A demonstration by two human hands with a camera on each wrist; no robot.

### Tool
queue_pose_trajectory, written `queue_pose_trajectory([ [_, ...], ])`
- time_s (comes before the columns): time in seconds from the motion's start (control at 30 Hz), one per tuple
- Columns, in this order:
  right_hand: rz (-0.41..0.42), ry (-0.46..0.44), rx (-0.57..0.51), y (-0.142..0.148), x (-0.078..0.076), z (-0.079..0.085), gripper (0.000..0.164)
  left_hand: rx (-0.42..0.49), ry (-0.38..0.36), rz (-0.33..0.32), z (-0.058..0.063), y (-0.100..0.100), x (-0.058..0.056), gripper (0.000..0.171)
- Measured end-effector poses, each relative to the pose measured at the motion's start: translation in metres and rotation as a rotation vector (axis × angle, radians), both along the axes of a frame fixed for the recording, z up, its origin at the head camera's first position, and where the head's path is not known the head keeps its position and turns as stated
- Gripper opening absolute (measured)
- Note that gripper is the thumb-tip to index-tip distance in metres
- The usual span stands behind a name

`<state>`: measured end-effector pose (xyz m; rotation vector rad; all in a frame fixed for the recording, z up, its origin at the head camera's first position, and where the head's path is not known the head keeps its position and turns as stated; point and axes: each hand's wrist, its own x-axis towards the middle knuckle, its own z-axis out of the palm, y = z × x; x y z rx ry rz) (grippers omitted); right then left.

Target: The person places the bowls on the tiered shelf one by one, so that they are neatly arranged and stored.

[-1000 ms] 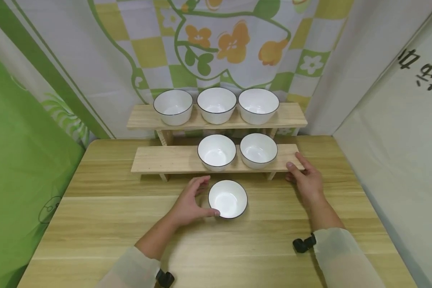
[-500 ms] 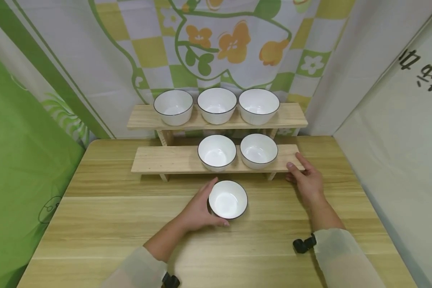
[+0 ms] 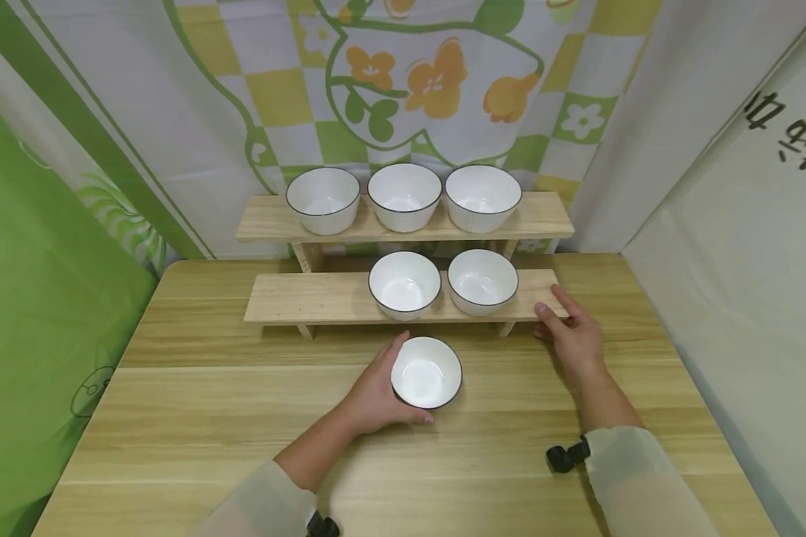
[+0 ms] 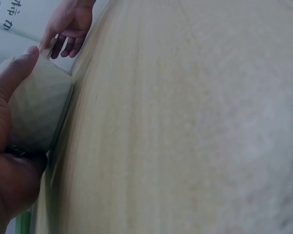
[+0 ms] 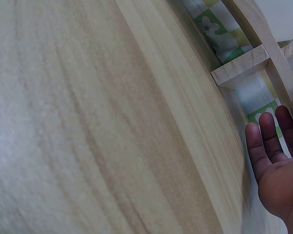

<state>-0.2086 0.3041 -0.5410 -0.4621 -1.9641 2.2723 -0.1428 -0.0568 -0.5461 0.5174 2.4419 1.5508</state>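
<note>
My left hand (image 3: pixel 376 391) curls round the left side of a white bowl (image 3: pixel 427 373) with a dark rim on the table, thumb along the near side and fingers at the far side. The left wrist view shows the thumb against the bowl's patterned outer wall (image 4: pixel 36 105). My right hand (image 3: pixel 576 339) grips the right end of the lower wooden shelf (image 3: pixel 309 298), thumb on its top. In the right wrist view the other fingers (image 5: pixel 266 136) lie under the shelf board. Two matching bowls, a middle one (image 3: pixel 405 286) and a right one (image 3: pixel 483 282), stand on this shelf.
Behind it, a higher wooden shelf (image 3: pixel 544 212) carries three more white bowls, left (image 3: pixel 324 200), middle (image 3: pixel 404 197) and right (image 3: pixel 483 198). A patterned curtain (image 3: pixel 282 97) hangs at the back. Both shelves stand on the wooden table (image 3: pixel 195 418).
My left hand has moved right and closed in round the bowl, its thumb sliding from over the rim to the bowl's near side. The right hand stays on the shelf end.
</note>
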Motion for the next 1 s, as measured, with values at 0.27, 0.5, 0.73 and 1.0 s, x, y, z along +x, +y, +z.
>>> queue_pose_trajectory([
  [0.27, -0.019, -0.009, -0.019, -0.002, 0.002, 0.002, 0.075, -0.013, 0.018, 0.021, -0.003, 0.000, 0.000, 0.137],
  [0.5, -0.017, -0.017, -0.018, -0.002, 0.002, 0.001, 0.076, -0.024, 0.029, 0.032, -0.002, -0.001, 0.001, 0.135],
  [0.73, -0.018, -0.019, -0.007, -0.002, 0.001, 0.002, 0.075, -0.047, 0.039, 0.056, 0.000, -0.006, 0.003, 0.134],
  [1.0, -0.008, -0.016, 0.016, -0.001, 0.001, 0.001, 0.075, -0.060, 0.068, 0.064, 0.006, -0.013, 0.003, 0.134],
])
